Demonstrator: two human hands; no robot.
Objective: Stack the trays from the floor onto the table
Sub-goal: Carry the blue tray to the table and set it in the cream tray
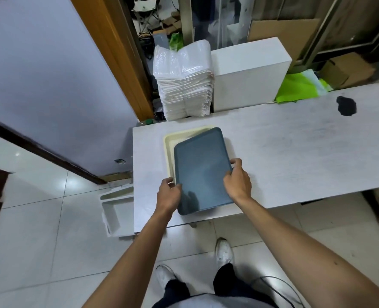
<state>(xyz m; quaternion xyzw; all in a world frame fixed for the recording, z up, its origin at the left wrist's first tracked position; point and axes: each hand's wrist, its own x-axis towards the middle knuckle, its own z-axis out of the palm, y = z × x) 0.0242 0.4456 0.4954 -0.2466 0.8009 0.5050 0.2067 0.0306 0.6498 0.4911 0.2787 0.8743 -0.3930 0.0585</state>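
Right in the middle of the head view, a dark blue-grey tray (203,170) sits over a cream tray (169,141) at the near left corner of the white table (295,147). It is turned slightly askew, so the cream rim shows along its left and far sides. The left hand (168,192) grips the blue tray's lower left edge with curled fingers. The right hand (237,181) holds its right edge, fingers bent over the rim. I cannot tell whether the blue tray rests fully on the cream one or is held just above it.

Above the trays in the frame, past the table's far edge, stands a tall stack of white plastic-wrapped packs (184,85) with a white box (250,78) just beside it on the right. Towards the upper right, a dark blotch (346,105) marks the tabletop. At lower left, a white foam piece (115,210) lies on the tiled floor (40,230) against the table's side. White shoes (224,252) show at the bottom.
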